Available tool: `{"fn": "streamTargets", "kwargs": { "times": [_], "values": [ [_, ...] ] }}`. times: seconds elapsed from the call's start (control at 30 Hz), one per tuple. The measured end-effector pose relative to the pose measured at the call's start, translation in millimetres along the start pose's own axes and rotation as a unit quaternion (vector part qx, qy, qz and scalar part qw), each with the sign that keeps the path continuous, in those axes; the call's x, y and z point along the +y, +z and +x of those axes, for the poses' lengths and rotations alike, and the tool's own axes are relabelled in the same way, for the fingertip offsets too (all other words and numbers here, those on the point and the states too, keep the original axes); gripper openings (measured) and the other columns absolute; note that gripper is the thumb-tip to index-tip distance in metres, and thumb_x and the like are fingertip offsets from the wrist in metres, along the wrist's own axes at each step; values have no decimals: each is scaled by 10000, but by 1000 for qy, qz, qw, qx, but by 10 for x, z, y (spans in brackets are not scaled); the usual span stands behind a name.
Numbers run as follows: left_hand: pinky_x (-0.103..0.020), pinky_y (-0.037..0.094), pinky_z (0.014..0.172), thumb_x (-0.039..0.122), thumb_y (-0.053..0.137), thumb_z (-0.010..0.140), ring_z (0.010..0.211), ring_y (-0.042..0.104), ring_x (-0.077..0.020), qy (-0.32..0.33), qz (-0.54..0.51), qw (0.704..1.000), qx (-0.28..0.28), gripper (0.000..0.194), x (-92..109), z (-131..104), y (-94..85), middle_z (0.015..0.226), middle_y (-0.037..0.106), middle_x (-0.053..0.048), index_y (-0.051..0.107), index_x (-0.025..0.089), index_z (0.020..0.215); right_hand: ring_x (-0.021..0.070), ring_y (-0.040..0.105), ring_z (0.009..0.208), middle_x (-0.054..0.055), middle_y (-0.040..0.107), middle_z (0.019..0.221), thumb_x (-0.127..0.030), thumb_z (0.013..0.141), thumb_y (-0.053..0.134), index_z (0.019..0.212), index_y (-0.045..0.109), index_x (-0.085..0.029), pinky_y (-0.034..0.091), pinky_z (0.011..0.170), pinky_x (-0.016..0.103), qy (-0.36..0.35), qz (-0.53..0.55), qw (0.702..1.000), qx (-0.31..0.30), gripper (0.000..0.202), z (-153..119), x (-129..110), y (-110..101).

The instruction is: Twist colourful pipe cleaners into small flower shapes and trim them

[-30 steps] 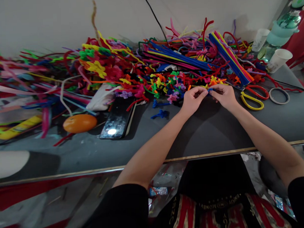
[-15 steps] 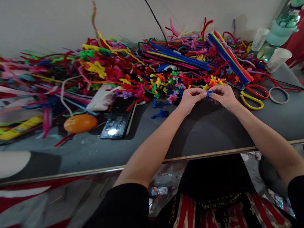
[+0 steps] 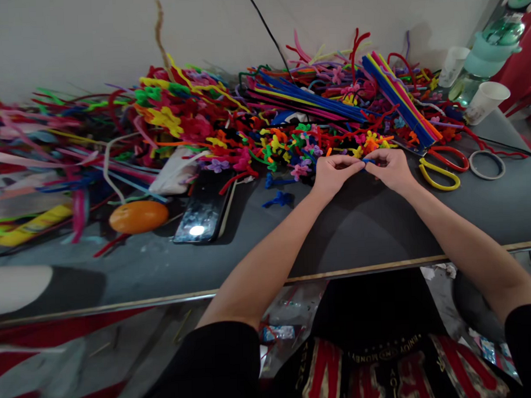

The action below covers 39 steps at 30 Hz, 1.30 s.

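Between my fingertips is a small piece of blue pipe cleaner [image 3: 368, 160], mostly covered by the fingers. My left hand [image 3: 336, 172] pinches it from the left, thumb and forefinger together. From the right, my right hand [image 3: 390, 168] pinches the same piece, so the two thumbs nearly meet. A finished-looking blue pipe-cleaner shape [image 3: 279, 199] lies on the grey table to the left of my hands. Just beyond my fingers are small flowers of twisted pipe cleaner [image 3: 301, 170] in several colours.
Scissors [image 3: 441, 172] with red and yellow handles and a roll of tape [image 3: 487, 165] lie to the right. Paper cups [image 3: 487, 103] and a green bottle [image 3: 482, 58] stand behind them. A phone [image 3: 203, 208] and an orange oval object [image 3: 138, 217] are left. Bundled pipe cleaners [image 3: 396, 96] top the heap.
My fingertips have drawn closer around the blue pipe cleaner, and less of it shows now. Both hands stay in nearly the same place.
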<state>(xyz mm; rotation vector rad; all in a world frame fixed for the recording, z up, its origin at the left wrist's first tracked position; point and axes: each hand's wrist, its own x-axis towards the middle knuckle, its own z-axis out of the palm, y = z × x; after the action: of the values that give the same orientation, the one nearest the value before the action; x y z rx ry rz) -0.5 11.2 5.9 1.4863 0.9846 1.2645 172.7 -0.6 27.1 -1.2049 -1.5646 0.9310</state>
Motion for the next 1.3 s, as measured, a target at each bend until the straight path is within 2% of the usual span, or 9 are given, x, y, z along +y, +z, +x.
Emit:
{"fn": "streamTargets", "kwargs": {
  "times": [0.17, 0.33, 0.47, 0.67, 0.8, 0.9, 1.0, 1.2, 1.3],
  "values": [
    [-305, 578, 703, 477, 823, 709, 738, 704, -175, 17, 14, 999, 33, 317, 1, -1, 33, 784, 779, -66, 795, 169, 778, 116, 599, 571, 21, 697, 667, -344, 708, 771, 794, 756, -168, 465, 487, 241, 21, 15, 999, 24, 197, 19, 34, 30],
    [-254, 527, 644, 557, 810, 702, 670, 655, -122, -1, -77, 996, 38, 389, -76, 72, 38, 739, 751, -45, 793, 177, 785, 82, 557, 474, -23, 646, 571, -492, 575, 879, 744, 735, -168, 410, 396, 200, 78, 143, 987, 19, 392, 51, 3, 42],
    [-242, 504, 612, 543, 858, 656, 641, 636, -105, -9, -126, 992, 13, 377, -100, 93, 25, 730, 744, -31, 795, 196, 790, 67, 553, 464, -37, 630, 559, -514, 496, 925, 703, 719, -174, 403, 384, 181, 118, 204, 972, -14, 448, 52, -43, 34],
    [-261, 550, 660, 524, 878, 648, 696, 680, -122, 18, -133, 990, -33, 388, -90, 81, 24, 786, 762, -35, 795, 207, 856, 72, 559, 493, -26, 634, 582, -515, 554, 914, 731, 726, -176, 401, 397, 180, 124, 223, 966, -42, 426, 63, -4, 8],
    [-241, 552, 643, 527, 858, 680, 667, 671, -106, 26, -124, 992, -28, 379, -109, 88, 20, 786, 766, -34, 794, 207, 874, 90, 573, 514, -9, 670, 621, -487, 637, 870, 807, 767, -185, 419, 420, 204, 67, 162, 984, -12, 360, 57, 59, 16],
    [-240, 566, 650, 541, 852, 676, 695, 689, -115, 27, -99, 994, -26, 419, -128, 89, 22, 833, 779, -48, 786, 193, 899, 119, 633, 604, 9, 737, 718, -370, 737, 799, 849, 799, -212, 494, 526, 244, -58, 47, 996, 58, 194, 8, 45, 13],
    [-248, 584, 665, 553, 838, 687, 722, 707, -129, 43, -77, 996, -34, 445, -143, 83, 28, 861, 783, -59, 779, 180, 924, 159, 700, 781, 15, 783, 880, -247, 793, 706, 882, 810, -248, 547, 663, 290, -161, -52, 982, 90, 137, -41, 3, 0],
    [-266, 596, 701, 557, 788, 753, 793, 728, -153, 77, -13, 996, -32, 468, -118, 46, 22, 915, 786, -75, 756, 167, 1010, 146, 691, 745, 27, 778, 949, -227, 793, 651, 1058, 765, -219, 545, 642, 281, -150, -72, 982, 95, 288, -32, 31, 29],
    [-252, 575, 678, 520, 796, 759, 812, 722, -159, 98, 44, 994, -23, 479, -87, 16, 19, 938, 782, -73, 745, 169, 1080, 136, 680, 714, 24, 768, 876, -226, 763, 679, 943, 755, -191, 543, 657, 275, -140, -68, 981, 115, 198, -28, 39, 49]
  ]
}}
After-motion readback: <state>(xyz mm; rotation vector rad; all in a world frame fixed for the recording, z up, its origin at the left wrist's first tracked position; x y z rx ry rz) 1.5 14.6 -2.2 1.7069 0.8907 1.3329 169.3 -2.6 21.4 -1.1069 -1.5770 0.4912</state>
